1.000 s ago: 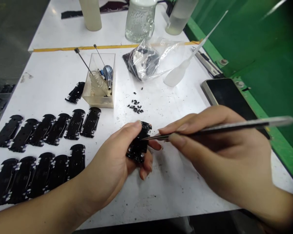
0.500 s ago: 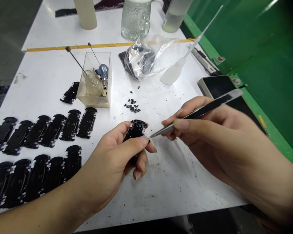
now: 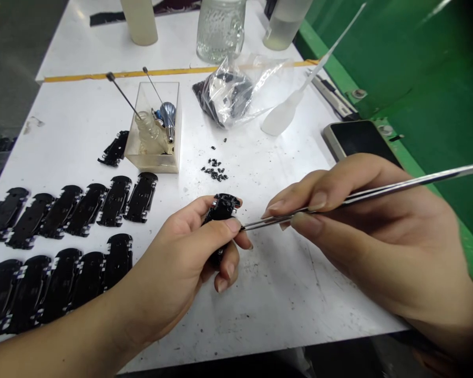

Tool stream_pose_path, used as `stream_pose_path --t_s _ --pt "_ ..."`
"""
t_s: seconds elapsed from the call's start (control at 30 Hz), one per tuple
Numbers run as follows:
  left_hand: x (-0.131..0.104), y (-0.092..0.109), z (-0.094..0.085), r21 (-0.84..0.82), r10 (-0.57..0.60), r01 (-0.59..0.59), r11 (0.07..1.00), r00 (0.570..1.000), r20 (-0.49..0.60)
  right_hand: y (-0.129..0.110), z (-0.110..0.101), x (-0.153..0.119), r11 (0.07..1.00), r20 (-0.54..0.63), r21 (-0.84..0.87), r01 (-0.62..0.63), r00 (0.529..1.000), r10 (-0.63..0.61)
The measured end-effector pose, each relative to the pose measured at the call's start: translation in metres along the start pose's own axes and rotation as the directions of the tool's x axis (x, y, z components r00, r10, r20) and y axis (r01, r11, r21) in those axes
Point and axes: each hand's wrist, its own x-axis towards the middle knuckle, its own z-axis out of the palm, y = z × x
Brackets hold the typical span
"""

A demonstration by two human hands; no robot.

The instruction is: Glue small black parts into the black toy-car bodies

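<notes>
My left hand point(image 3: 199, 247) is closed around a small black toy-car chassis point(image 3: 223, 208), with the thumb lying across it. Part of the chassis is hidden under the thumb and fingers. Pinched in my right hand point(image 3: 362, 220) is a pair of metal tweezers point(image 3: 402, 187), held nearly level. Their tips meet the side of the chassis right beside my left thumb; a tiny dark piece seems to be at the tips, too small to make out. Beyond my hands lies a loose pile of tiny black parts point(image 3: 216, 171) on the white table point(image 3: 268, 310).
Rows of black chassis point(image 3: 82, 210) lie at the left. A clear box point(image 3: 153, 160) holds a small bottle and tools. Behind are a plastic bag point(image 3: 230, 94), a white squeeze bottle point(image 3: 281, 113) and a glass mug point(image 3: 220, 31). A phone point(image 3: 362, 139) rests by the green wall point(image 3: 418, 68).
My right hand has turned the tweezers from a steep slant to nearly level, with both prongs now showing. The tips stay by my left thumb. My left hand keeps its hold on the chassis.
</notes>
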Motion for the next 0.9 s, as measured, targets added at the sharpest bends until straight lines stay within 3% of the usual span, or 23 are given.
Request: stream_pose_path --t_s 0.57,0.7,0.8,0.9 --pt "0.003 0.003 0.000 -0.034 -0.023 0.024 0.999 0.999 0.025 0.005 -0.001 0.003 0.995 0.041 0.099 0.022 0.999 -0.026" --pt "0.001 0.003 -0.002 -0.012 -0.027 0.027 1.000 0.999 0.038 0.000 -0.005 0.002 0.995 -0.027 0.103 -0.017 0.999 0.020" --pt "0.001 0.004 -0.005 0.052 -0.073 0.068 0.996 0.993 0.098 -0.007 -0.013 0.004 0.999 -0.095 0.054 0.008 0.995 -0.003" --pt "0.001 0.004 -0.007 0.087 -0.157 0.142 0.986 0.967 0.201 -0.010 -0.022 0.006 0.993 -0.034 0.000 0.116 0.993 -0.116"
